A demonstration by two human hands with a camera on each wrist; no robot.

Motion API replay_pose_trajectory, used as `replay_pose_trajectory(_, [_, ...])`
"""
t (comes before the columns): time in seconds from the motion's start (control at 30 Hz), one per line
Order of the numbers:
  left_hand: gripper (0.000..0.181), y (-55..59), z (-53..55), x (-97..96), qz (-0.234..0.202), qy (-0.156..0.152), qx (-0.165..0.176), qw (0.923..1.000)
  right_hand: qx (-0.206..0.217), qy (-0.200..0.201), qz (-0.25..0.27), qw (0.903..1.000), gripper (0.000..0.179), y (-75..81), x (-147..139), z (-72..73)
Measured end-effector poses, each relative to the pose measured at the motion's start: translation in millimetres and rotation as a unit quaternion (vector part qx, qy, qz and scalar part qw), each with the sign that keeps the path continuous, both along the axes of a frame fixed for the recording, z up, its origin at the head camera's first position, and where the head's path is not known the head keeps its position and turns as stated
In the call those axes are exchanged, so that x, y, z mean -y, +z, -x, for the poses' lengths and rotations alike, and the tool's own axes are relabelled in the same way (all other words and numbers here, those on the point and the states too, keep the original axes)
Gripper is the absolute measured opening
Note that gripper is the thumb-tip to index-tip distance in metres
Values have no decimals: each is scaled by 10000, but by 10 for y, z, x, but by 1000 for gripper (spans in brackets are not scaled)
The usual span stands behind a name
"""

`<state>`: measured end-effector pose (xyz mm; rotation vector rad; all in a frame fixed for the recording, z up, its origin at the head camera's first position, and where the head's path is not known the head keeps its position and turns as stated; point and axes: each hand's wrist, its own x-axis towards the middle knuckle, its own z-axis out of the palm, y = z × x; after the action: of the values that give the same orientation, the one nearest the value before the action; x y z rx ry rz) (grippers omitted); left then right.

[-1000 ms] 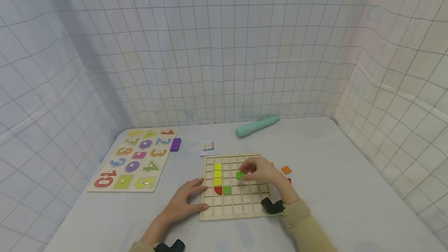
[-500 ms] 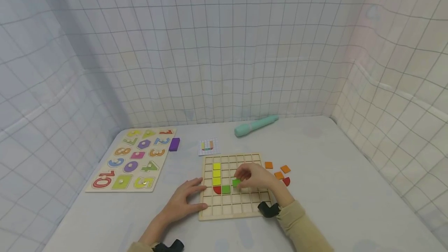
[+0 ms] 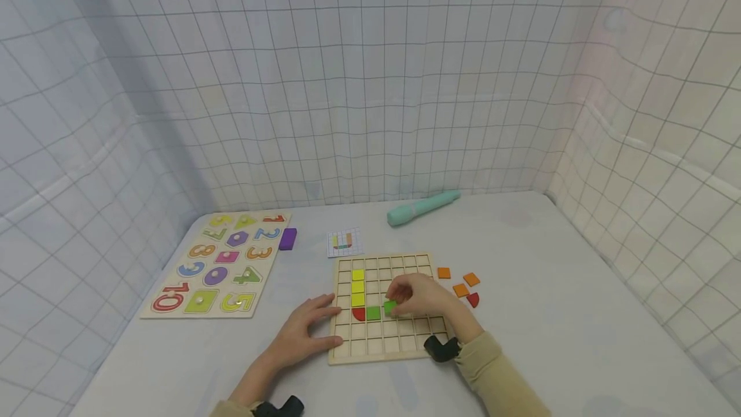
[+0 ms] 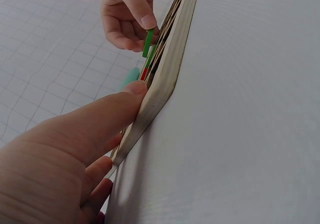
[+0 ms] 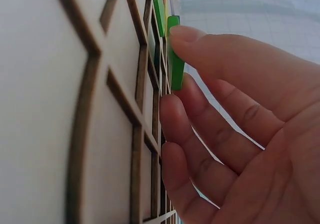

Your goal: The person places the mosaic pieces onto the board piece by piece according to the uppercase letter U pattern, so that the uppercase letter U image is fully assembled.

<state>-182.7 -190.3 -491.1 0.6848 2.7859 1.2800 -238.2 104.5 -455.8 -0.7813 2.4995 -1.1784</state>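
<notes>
A wooden grid board (image 3: pixel 376 347) lies on the table with three yellow square tiles (image 3: pixel 358 287) in a column, a red quarter-circle tile (image 3: pixel 359 315) below them and a green square tile (image 3: pixel 373 313) beside the red one. Between thumb and fingers, my right hand (image 3: pixel 421 295) pinches another green square tile (image 5: pixel 176 54), just right of the placed green one. In the right wrist view this tile is tilted, low over the grid. My left hand (image 3: pixel 303 332) rests at the board's left edge, thumb and fingers spread, its thumb touching the rim (image 4: pixel 167 69) in the left wrist view.
Right of the board lie orange square tiles (image 3: pixel 460 290) and a red quarter-circle tile (image 3: pixel 473 300). Behind it are a pattern card (image 3: pixel 344 251) and a teal microphone-shaped object (image 3: pixel 424 208). At left sit a number puzzle board (image 3: pixel 266 275) and a purple block (image 3: pixel 287 239).
My right hand has carried the pinched green tile down and slightly left across the grid, to beside the placed green tile. The left hand has stayed at the board's edge.
</notes>
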Motion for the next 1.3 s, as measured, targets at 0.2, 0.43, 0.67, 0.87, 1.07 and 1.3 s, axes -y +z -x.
replay_pose_trajectory(0.2, [57, -6, 2, -1, 22, 17, -11, 10000, 7, -13, -31, 10000, 18, -24, 18, 0])
replay_pose_trajectory(0.43, [57, -1, -4, -3, -21, -6, 5, 10000, 16, 30, -72, 10000, 19, -19, 26, -13])
replay_pose_trajectory(0.67, [57, -3, -8, -5, 16, 31, -4, 10000, -65, 66, -79, 9999, 20, -43, 23, -8])
replay_pose_trajectory(0.87, [56, -5, -7, -6, 6, 57, -24, 10000, -89, 143, -11, 9999, 23, -47, 20, -3])
replay_pose_trajectory(1.07, [57, -7, -6, -2, -1, 29, -69, 10000, -63, 160, -50, 9998, 23, -44, 15, 5])
replay_pose_trajectory(1.3, [58, -5, 1, -3, -30, -18, -63, 10000, -41, 204, -68, 9998, 24, -50, -6, 19])
